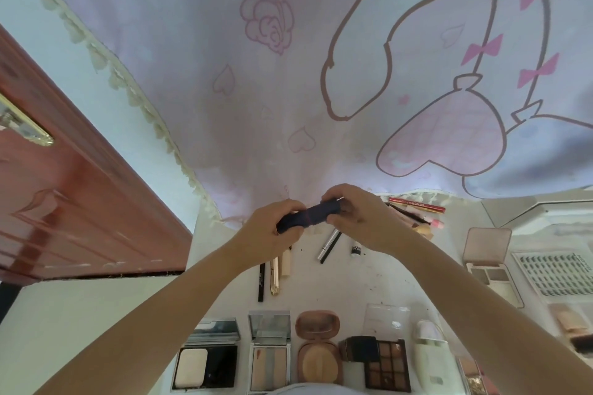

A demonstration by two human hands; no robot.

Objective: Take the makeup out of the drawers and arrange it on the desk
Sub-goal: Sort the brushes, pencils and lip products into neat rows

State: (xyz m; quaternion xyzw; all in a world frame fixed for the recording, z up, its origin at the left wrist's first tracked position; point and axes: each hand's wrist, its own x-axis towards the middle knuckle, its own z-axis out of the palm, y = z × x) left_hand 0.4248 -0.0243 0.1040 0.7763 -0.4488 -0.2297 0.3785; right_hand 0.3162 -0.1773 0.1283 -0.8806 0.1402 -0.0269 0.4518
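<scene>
1. While both arms reach forward over the desk (pixel 378 279), the left hand (pixel 271 229) and right hand (pixel 359 218) hold one dark navy tube (pixel 309 216) between them, lifted above the desk's far edge.
2. The left hand's fingers curl round the tube's lower left end, thumb on top; the right hand's fingers and thumb pinch its upper right end.
3. The tube lies tilted, its right end higher, bridging the gap between the two hands.
4. Below the hands, near the far edge, lie a black pencil (pixel 262 282), a gold stick (pixel 274 276) and a cream stick (pixel 286 263), side by side.
5. A silver-and-black wand (pixel 329 245) rests slanted just under the right hand, with a small black-and-white tube (pixel 355 249) beside it.
6. Toward the far right corner sits a cluster of pencils and a red pen (pixel 417 204).
7. Along the near edge stand open compacts in a row: a powder compact (pixel 205 359), a striped palette (pixel 269 362), a round peach compact (pixel 318 359) and a brown eyeshadow palette (pixel 387 365).
8. At the right edge an open pink palette (pixel 489 253) lies beside a tray of false lashes (pixel 552 272).
</scene>
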